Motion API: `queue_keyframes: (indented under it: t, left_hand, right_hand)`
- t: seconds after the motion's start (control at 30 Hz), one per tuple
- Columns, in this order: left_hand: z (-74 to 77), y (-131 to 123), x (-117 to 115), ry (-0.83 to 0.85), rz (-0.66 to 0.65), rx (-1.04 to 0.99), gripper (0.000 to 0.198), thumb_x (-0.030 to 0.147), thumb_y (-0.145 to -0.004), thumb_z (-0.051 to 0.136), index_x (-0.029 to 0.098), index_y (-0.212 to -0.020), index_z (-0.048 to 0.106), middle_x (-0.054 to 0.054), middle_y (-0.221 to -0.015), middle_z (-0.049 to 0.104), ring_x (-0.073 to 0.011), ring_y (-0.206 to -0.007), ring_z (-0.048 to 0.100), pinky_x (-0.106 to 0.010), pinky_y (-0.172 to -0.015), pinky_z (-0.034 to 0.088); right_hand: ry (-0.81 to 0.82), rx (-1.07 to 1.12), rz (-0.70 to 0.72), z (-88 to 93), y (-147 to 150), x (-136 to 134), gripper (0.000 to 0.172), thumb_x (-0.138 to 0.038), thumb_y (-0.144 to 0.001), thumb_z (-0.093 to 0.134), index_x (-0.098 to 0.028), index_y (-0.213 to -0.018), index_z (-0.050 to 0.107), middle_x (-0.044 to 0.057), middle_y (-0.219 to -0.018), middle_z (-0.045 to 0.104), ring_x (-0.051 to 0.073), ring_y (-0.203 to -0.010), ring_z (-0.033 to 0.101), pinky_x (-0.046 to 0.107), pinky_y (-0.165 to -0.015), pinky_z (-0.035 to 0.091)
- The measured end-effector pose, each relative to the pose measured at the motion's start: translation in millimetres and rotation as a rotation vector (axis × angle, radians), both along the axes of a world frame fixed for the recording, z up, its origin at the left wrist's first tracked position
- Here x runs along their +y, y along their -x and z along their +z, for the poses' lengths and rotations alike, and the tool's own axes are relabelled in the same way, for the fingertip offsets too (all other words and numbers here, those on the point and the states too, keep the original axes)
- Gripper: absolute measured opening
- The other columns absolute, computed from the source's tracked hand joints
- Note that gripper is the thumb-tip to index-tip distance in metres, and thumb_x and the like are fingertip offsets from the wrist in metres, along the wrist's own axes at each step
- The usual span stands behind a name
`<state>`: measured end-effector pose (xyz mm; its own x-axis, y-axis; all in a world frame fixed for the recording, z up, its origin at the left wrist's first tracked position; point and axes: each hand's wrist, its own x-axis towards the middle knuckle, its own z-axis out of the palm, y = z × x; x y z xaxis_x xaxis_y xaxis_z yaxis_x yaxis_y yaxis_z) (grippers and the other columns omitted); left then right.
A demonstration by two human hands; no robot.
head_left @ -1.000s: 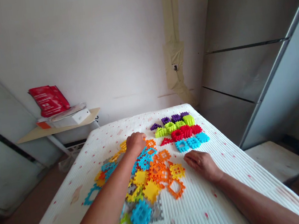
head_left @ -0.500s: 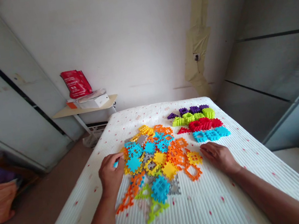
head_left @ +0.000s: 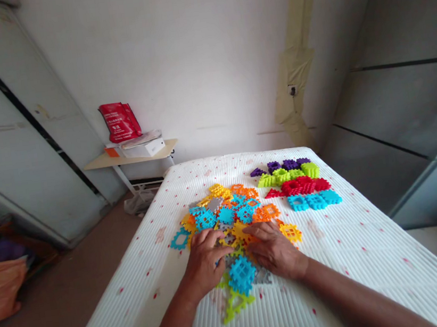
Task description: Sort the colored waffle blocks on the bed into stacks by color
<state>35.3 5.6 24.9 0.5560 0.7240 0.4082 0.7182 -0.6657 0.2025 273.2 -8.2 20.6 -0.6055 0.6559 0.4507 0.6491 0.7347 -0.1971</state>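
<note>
Both hands rest over a loose pile of toothed plastic building tiles. My left hand (head_left: 205,256) covers the pile's front left, its curved fingers and thumb apart. Opposite it, my right hand (head_left: 275,248) lies with fingers stretched across orange and yellow tiles. Between the fingertips sits a yellow tile (head_left: 238,230). Just in front of the hands are a blue tile stack (head_left: 241,274) and a green triangular tile (head_left: 237,305). A blue square frame tile (head_left: 180,239) lies at the pile's left edge. Tiles under the palms are hidden.
Sorted rows stand at the right: purple tiles (head_left: 290,165), green tiles (head_left: 281,176), red tiles (head_left: 304,185) and blue tiles (head_left: 315,201). All lie on a white ribbed bed cover (head_left: 140,302). A small table (head_left: 101,161) with a red bag (head_left: 119,122) is beyond the left edge.
My left hand has moved right and my right hand left, both onto the pile. A blue frame tile now shows at the pile's left edge. The view has shifted slightly.
</note>
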Motion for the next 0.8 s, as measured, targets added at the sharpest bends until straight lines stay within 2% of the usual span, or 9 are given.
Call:
queue_keyframes:
  t: [0.1,0.2,0.3,0.43,0.6,0.8]
  left_hand:
    - [0.0,-2,0,-0.013,0.04,0.032,0.048,0.013,-0.067,0.06,0.04,-0.107,0.064,-0.002,-0.113,0.058,-0.0249,-0.108,0.045,-0.044,-0.088,0.035]
    - [-1.1,-4,1,-0.048,0.062,0.052,0.046,0.02,-0.07,0.064,0.04,-0.111,0.062,-0.003,-0.119,0.056,-0.0265,-0.11,0.044,-0.045,-0.088,0.034]
    - [-3.4,-8,3,-0.093,0.057,0.054,0.035,0.021,-0.074,0.063,0.04,-0.103,0.065,-0.001,-0.119,0.058,-0.0254,-0.11,0.045,-0.043,-0.087,0.035]
    - [-6.9,-14,5,-0.158,0.052,0.034,0.021,0.019,-0.076,0.062,0.035,-0.088,0.069,-0.001,-0.11,0.062,-0.0232,-0.105,0.048,-0.04,-0.084,0.035]
    - [-11.2,-19,6,-0.25,0.014,-0.013,0.016,0.02,-0.08,0.059,0.031,-0.085,0.069,-0.003,-0.103,0.063,-0.0226,-0.101,0.048,-0.039,-0.081,0.034]
    - [-12.2,-21,4,-0.2,-0.033,-0.069,0.016,0.013,-0.079,0.054,0.024,-0.083,0.066,-0.004,-0.099,0.063,-0.0223,-0.099,0.05,-0.039,-0.081,0.037]
  right_hand:
    - [-0.009,-0.02,-0.033,-4.4,1,3,0.016,-0.025,-0.085,0.051,-0.022,-0.09,0.066,0.006,-0.126,0.054,0.025,-0.113,0.043,0.042,-0.09,0.033]
    - [-0.022,-0.018,-0.056,-6.0,0,3,0.016,-0.025,-0.085,0.051,-0.021,-0.09,0.065,0.007,-0.124,0.056,0.024,-0.111,0.044,0.04,-0.089,0.033]
    - [-0.023,-0.007,-0.06,-7.0,1,2,0.014,-0.025,-0.085,0.051,-0.021,-0.09,0.064,0.006,-0.121,0.057,0.023,-0.108,0.046,0.04,-0.089,0.032]
    - [-0.014,0.019,-0.062,-9.3,2,2,0.012,-0.025,-0.084,0.052,-0.022,-0.089,0.063,0.005,-0.117,0.059,0.022,-0.104,0.047,0.039,-0.088,0.031]
    - [-0.013,0.035,-0.058,-9.2,1,3,0.012,-0.023,-0.084,0.052,-0.021,-0.089,0.063,0.005,-0.114,0.06,0.02,-0.101,0.048,0.038,-0.087,0.032]
    - [-0.013,0.097,-0.049,-8.9,0,4,0.013,-0.022,-0.086,0.05,-0.02,-0.081,0.062,0.005,-0.107,0.062,0.02,-0.098,0.049,0.037,-0.086,0.036]
